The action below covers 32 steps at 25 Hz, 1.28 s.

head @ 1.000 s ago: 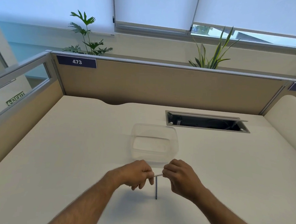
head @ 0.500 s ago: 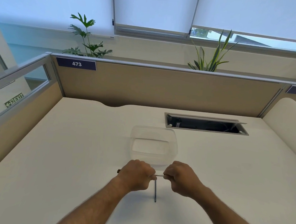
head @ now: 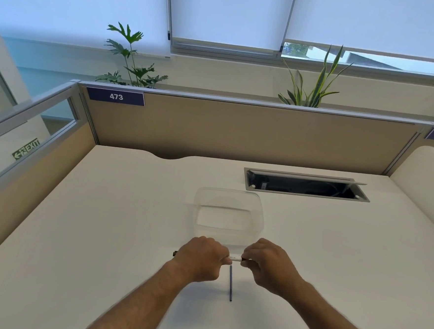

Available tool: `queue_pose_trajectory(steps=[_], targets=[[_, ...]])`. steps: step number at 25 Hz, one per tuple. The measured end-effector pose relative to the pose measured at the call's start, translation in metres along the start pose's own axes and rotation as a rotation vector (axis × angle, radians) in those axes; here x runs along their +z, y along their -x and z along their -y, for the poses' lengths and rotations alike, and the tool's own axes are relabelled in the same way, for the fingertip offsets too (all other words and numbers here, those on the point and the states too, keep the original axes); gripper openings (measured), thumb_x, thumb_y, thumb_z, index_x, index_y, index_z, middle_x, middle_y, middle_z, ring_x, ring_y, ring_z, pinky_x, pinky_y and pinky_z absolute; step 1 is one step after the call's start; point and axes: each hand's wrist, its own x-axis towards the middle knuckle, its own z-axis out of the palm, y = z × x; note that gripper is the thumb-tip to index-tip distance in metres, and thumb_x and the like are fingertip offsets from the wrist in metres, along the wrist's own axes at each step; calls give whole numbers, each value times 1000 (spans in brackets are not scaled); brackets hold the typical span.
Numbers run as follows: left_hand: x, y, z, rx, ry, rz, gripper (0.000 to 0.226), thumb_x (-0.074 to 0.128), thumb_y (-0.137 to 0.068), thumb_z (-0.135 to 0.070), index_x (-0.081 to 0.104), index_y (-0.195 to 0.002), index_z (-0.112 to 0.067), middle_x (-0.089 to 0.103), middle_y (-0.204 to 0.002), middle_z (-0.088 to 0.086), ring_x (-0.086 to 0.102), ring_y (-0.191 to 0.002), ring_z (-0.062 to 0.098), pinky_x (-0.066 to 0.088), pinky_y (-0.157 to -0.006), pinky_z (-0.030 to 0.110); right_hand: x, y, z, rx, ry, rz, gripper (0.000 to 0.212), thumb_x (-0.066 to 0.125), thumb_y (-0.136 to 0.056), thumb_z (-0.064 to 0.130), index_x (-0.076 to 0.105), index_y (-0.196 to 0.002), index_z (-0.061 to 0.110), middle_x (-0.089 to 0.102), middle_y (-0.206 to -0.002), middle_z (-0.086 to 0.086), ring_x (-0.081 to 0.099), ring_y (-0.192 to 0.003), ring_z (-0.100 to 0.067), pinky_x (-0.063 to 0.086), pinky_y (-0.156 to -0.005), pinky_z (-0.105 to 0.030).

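1. Left hand (head: 201, 258): its grip is curled around the pen (head: 235, 258), knuckles up, and covers most of the barrel.
2. Right hand (head: 268, 265): its grip pinches the pen's other end between thumb and bent fingers.
3. Pen: white, held level just above the table (head: 103, 233), spanning the short gap between the two hands. A dark tip shows past the left hand.
4. Dark rod (head: 230, 283): thin and straight, lying on the table below the pen and pointing toward the person.
5. Clear box (head: 258, 213): open-topped, standing on the table just beyond the hands.
6. Cable hatch (head: 304, 186): lid raised, set in the table to the far right of the box.
7. Partition (head: 239, 130): closes the table's far edge and carries a sign (head: 116, 96) reading 473.
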Motion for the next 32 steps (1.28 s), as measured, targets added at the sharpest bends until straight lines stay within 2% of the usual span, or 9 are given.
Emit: queue_pose_trajectory(steps=[5, 9, 11, 14, 16, 20, 24, 27, 32], targets=[[3, 5, 0, 38, -67, -6, 26, 47, -97, -37, 62, -88, -18, 66, -80, 4, 58, -67, 29, 43, -57, 33, -10, -12, -3, 59, -100, 349, 20, 57, -97, 26, 71, -105, 14, 69, -108, 0, 61, -94, -19, 50, -81, -32], [3, 5, -4, 66, -85, -10, 26, 48, -96, -36, 62, -85, -17, 66, -78, 4, 56, -63, 29, 41, -54, 32, -9, -13, -2, 104, -87, 373, 30, 56, -95, 19, 62, -68, 10, 52, -57, 5, 42, -57, -15, 34, -55, -28], [1, 4, -5, 47, -54, -24, 25, 49, -96, -35, 63, -86, -17, 66, -78, 5, 56, -63, 28, 38, -54, 30, -9, -12, 0, 124, -54, 284, 33, 59, -91, 17, 60, -58, 17, 44, -49, 7, 39, -55, -15, 29, -50, -26], [-1, 0, -2, -5, 25, -16, 24, 50, -96, -35, 66, -91, -18, 69, -80, 5, 57, -67, 26, 45, -57, 30, -8, -9, 4, 15, 85, 147, 14, 65, -87, 19, 72, -75, 17, 68, -69, 3, 55, -73, -19, 35, -56, -25], [-1, 0, 0, -41, 88, -4, 24, 50, -95, -36, 68, -93, -20, 70, -81, 6, 58, -68, 25, 51, -60, 32, -8, -7, 7, -21, 114, 32, 7, 79, -74, 15, 74, -70, 18, 72, -68, 6, 60, -70, -17, 40, -51, -24], [-1, -1, 1, -64, 179, -36, 25, 51, -95, -35, 70, -92, -19, 72, -79, 6, 60, -64, 23, 55, -61, 36, -3, -7, 12, 116, 52, -128, 29, 91, -58, 17, 62, -64, 18, 65, -65, 7, 54, -63, -14, 44, -45, -26], [-3, -2, 5, -63, 166, -48, 25, 52, -94, -35, 70, -91, -19, 73, -78, 5, 60, -63, 23, 55, -59, 34, -3, -8, 6, 213, -36, 28, 44, 80, -72, 44, 54, -103, 28, 58, -106, 14, 55, -89, -11, 48, -70, -23], [-3, -1, 6, -55, 144, -46, 26, 50, -94, -36, 69, -90, -18, 72, -78, 5, 59, -62, 23, 55, -59, 36, -9, -10, 3, 126, -34, 227, 45, 61, -90, 45, 51, -129, 28, 51, -133, 14, 55, -112, -13, 52, -87, -30], [-2, -2, 3, -42, 107, -8, 27, 49, -94, -39, 68, -92, -20, 71, -77, 5, 58, -62, 26, 54, -58, 36, -8, -13, 5, 126, 62, 293, 22, 45, -99, 27, 66, -102, 21, 70, -102, -1, 59, -86, -21, 49, -68, -35]])
